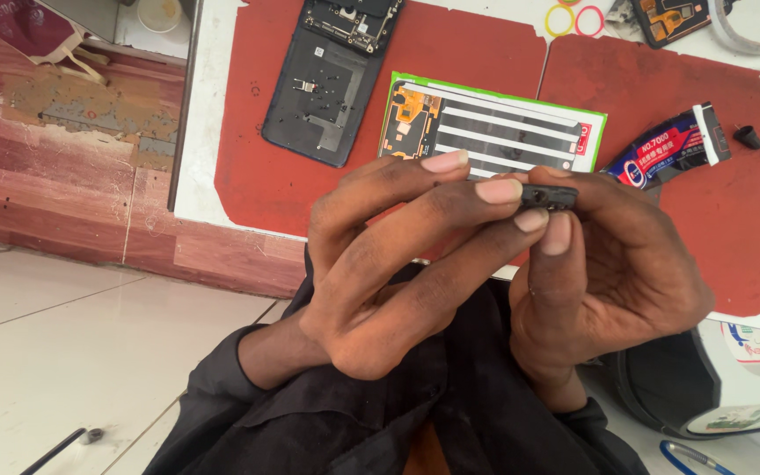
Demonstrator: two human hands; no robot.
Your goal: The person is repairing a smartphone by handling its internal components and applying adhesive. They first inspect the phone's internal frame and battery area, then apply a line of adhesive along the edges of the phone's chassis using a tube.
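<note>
Up above the lap, both hands pinch a small black part (548,197) between them. The left hand (389,264) lays its fingertips (499,191) over the part's left end, while the right hand (609,273) closes its thumb (559,230) under it. Behind them, near the red mat's (266,176) front edge, lies a green-edged card (494,132).

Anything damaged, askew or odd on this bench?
Yes: the dark phone lies opened on the red mat, its insides exposed. The glue tube lies uncapped, its black cap apart. Both hands pinch a small black part.
</note>
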